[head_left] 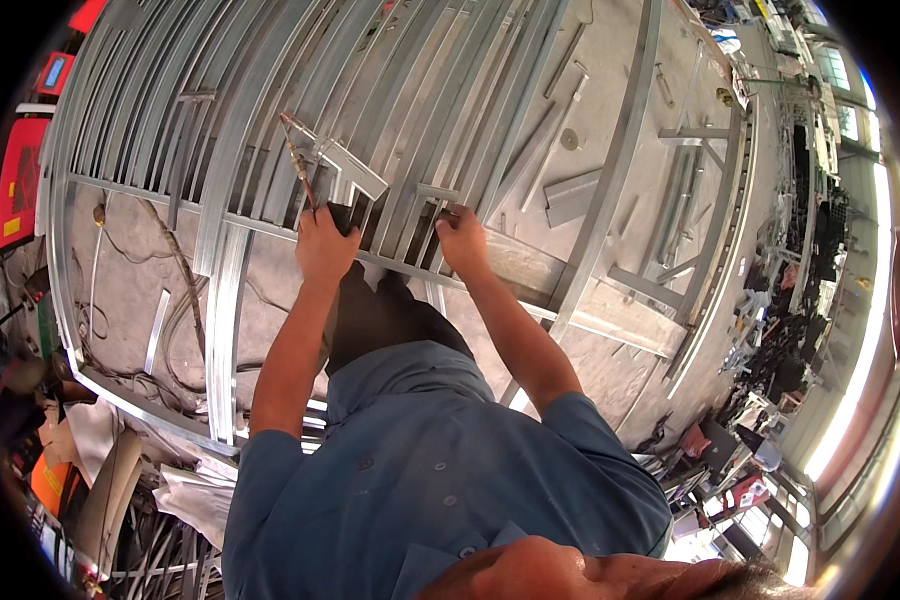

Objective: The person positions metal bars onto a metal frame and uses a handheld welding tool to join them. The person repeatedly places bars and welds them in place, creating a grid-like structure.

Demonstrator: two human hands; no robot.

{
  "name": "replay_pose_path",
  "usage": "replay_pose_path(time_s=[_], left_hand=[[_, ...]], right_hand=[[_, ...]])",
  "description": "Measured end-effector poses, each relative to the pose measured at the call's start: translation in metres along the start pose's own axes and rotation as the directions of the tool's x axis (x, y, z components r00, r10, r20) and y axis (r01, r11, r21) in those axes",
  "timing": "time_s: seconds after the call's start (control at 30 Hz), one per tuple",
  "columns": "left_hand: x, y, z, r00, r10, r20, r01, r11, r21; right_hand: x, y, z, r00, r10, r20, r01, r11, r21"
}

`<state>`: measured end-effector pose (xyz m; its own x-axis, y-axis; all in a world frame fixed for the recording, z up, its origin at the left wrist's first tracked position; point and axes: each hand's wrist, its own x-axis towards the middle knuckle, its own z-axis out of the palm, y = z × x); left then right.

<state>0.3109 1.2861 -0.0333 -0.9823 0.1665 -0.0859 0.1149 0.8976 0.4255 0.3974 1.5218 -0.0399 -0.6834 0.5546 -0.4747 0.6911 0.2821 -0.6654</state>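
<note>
At a metal frame [227,170]
Left hand [326,245] curls near an angled piece [358,170], right hand [463,243] curls apart; cannot tell what either holds

No lettering or number can be read anywhere in this view. At the far left edge, a large red machine casing [22,165] carries a yellow label [11,222] low on its side, its print too small to make out, and above it a smaller red unit [50,90] has a bluish display [54,72] whose contents are illegible. Lower on that side, an orange casing [46,492] bears a yellowish patch, any marking on it blurred beyond reading.
</note>
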Motion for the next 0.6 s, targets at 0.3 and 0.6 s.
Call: replay_pose_path(time_s=[0.3, 0.6], left_hand=[[0.000, 0.002, -0.003, 0.999, -0.028, 0.018, 0.028, 1.000, 0.014], [-0.012, 0.003, -0.047, 0.978, -0.099, 0.184, 0.102, 0.995, -0.010]], right_hand=[[-0.011, -0.010, -0.005, 0.994, -0.095, 0.055, 0.092, 0.994, 0.054], [0.007, 0.005, -0.011, 0.944, -0.261, 0.204, 0.293, 0.944, -0.149]])
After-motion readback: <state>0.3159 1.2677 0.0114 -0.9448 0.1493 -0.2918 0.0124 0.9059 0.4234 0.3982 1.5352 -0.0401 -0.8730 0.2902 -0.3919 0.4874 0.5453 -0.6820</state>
